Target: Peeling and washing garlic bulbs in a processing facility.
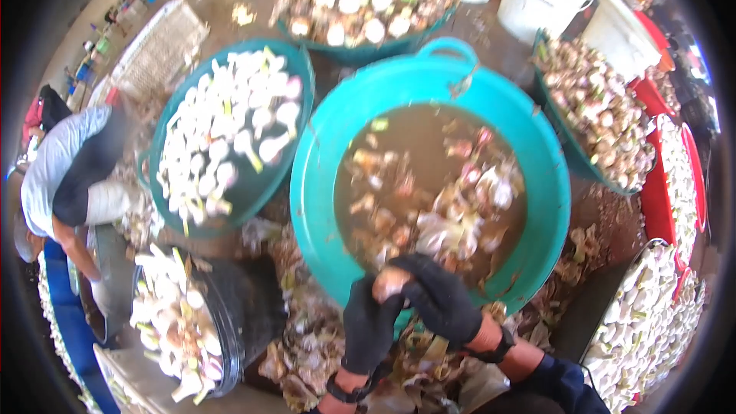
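My left hand [370, 325], in a black glove, is closed around an unpeeled garlic bulb [392, 283] above the near rim of a turquoise plastic tub [313, 201]. The black-gloved right hand [440, 298] presses its fingers against the same bulb from the right, partly hiding it. Murky brown water [414, 144] fills the bottom of the tub. Loose garlic skins [454, 224] and a few reddish pieces float in it, thickest on the side near my hands.
Left of the tub stand a green basin of white garlic [227, 126] and a black bucket [247, 322] heaped with more. Dirty, unpeeled bulbs fill basins at the back [368, 6] and right [598, 109]. Shed skins [310, 333] cover the floor. Another person [69, 172] bends over at far left.
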Demonstrator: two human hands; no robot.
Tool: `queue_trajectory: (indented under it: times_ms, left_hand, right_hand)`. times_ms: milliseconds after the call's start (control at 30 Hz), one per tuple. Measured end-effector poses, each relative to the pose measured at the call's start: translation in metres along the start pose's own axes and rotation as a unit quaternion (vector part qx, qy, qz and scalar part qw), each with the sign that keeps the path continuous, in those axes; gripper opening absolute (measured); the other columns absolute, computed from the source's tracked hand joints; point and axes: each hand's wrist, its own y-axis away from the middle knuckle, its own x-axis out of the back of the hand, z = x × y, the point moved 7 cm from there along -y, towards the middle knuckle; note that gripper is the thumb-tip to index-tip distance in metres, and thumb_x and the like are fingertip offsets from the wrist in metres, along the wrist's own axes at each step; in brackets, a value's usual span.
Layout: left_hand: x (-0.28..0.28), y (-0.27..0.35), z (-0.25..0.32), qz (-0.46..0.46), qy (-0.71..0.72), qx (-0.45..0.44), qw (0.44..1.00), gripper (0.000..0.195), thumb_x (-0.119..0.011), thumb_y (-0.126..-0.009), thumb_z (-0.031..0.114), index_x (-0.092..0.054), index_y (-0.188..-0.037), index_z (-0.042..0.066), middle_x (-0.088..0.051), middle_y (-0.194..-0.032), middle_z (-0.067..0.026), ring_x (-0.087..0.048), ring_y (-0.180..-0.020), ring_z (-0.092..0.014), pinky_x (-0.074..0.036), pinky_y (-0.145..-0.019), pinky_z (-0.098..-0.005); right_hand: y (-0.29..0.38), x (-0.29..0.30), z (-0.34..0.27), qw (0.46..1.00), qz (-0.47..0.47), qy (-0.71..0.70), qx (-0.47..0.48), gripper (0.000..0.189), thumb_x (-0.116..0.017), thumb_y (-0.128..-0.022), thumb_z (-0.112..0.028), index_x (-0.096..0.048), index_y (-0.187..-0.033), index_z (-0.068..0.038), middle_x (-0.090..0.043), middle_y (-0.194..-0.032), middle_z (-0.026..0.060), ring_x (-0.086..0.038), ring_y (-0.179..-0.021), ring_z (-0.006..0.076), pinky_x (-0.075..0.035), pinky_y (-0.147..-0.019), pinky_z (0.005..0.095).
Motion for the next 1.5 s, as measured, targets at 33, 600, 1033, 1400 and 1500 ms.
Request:
queue_trajectory:
  times_ms: [33, 600, 1033, 1400, 1500]
  left_hand:
    - [0.001, 0.002, -0.003, 0.004, -0.013, -0.025, 1.0, 0.027, -0.064, -0.081, 0.011, -0.05, -0.101, 0.0, -0.059, -0.091, -0.0112, -0.057, -0.084, -0.016, -0.046, -0.075, -0.0302]
    - [-0.012, 0.038, 0.035, -0.102, 0.011, -0.056, 0.993, 0.029, -0.054, -0.089, 0.012, -0.047, -0.115, -0.001, -0.057, -0.093, -0.0164, -0.062, -0.072, -0.025, -0.05, -0.06, -0.035]
    - [0.008, 0.057, 0.137, -0.009, -0.057, -0.283, 0.957, 0.034, -0.075, -0.068, 0.008, -0.052, -0.092, 0.002, -0.056, -0.086, -0.0065, -0.055, -0.078, -0.013, -0.046, -0.072, -0.0283]
    - [-0.028, 0.014, 0.094, 0.042, -0.128, -0.238, 0.962, 0.037, -0.081, -0.062, 0.017, -0.058, -0.087, 0.002, -0.06, -0.08, -0.0098, -0.059, -0.075, -0.02, -0.047, -0.067, -0.0336]
    - [-0.036, 0.003, 0.081, 0.024, -0.127, -0.201, 0.971, 0.037, -0.081, -0.063, 0.017, -0.058, -0.089, 0.003, -0.061, -0.079, -0.0097, -0.059, -0.074, -0.019, -0.046, -0.067, -0.0329]
  right_hand:
    - [0.004, -0.006, 0.007, 0.999, -0.014, -0.002, -0.034, 0.031, -0.048, -0.089, -0.012, -0.051, -0.119, -0.002, -0.058, -0.1, 0.0188, -0.062, -0.083, 0.0291, -0.049, -0.072, 0.0357]
    - [0.034, 0.007, -0.011, 0.997, 0.077, 0.029, 0.006, 0.032, -0.061, -0.078, -0.035, -0.056, -0.096, -0.009, -0.059, -0.084, 0.0119, -0.059, -0.08, 0.0318, -0.046, -0.069, 0.0402]
    - [0.062, 0.055, -0.159, 0.916, 0.117, 0.345, 0.167, 0.008, -0.06, -0.073, -0.02, -0.061, -0.073, -0.012, -0.058, -0.074, 0.0063, -0.06, -0.07, 0.0267, -0.047, -0.057, 0.0381]
    - [0.034, 0.073, -0.089, 0.922, 0.144, 0.337, 0.126, 0.012, -0.058, -0.07, -0.021, -0.059, -0.066, -0.01, -0.058, -0.066, 0.0089, -0.059, -0.061, 0.0284, -0.046, -0.052, 0.0398]
    - [0.026, 0.078, -0.066, 0.93, 0.127, 0.335, 0.086, 0.013, -0.058, -0.07, -0.022, -0.059, -0.067, -0.009, -0.057, -0.066, 0.0098, -0.059, -0.06, 0.0291, -0.046, -0.052, 0.0405]
